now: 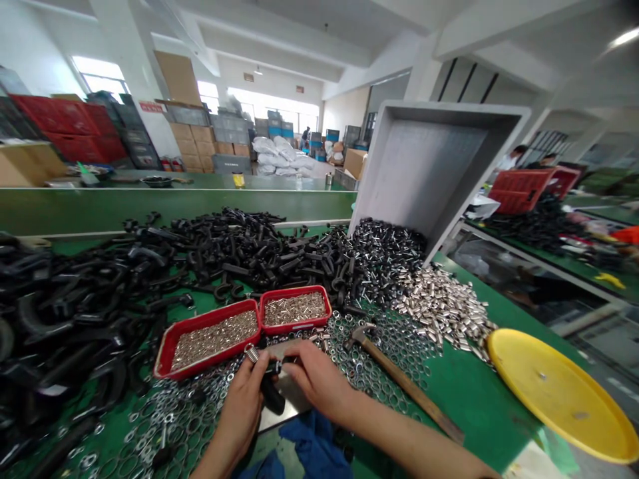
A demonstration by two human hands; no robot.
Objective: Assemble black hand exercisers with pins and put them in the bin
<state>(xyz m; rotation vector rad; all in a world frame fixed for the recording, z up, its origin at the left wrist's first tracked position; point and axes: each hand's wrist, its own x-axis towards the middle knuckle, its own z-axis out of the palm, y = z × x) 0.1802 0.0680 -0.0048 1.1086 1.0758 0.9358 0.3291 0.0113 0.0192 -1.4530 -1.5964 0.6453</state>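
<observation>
Your left hand is closed around a black curved part, and your right hand is grasping its upper end from the other side, so your 2 hands are both holding it and neither is released. A small silver ribbed piece sticks out at the top of the black part, but it is too small to tell if it is a spring or a sleeve. The black part is in the lower middle of the frame, above a flat metal sheet and a blue cloth. Just ahead of your hands are 2 red trays full of small silver sleeves, and loose metal washers are spread around them on the green workbench. To the right of your right hand lies a hammer with a wooden handle, and further right is a yellow round lid. A big heap of black curved parts covers the left and upper middle of the bench, and a pile of silver sleeves lies below a tipped gray bin at the upper right.
</observation>
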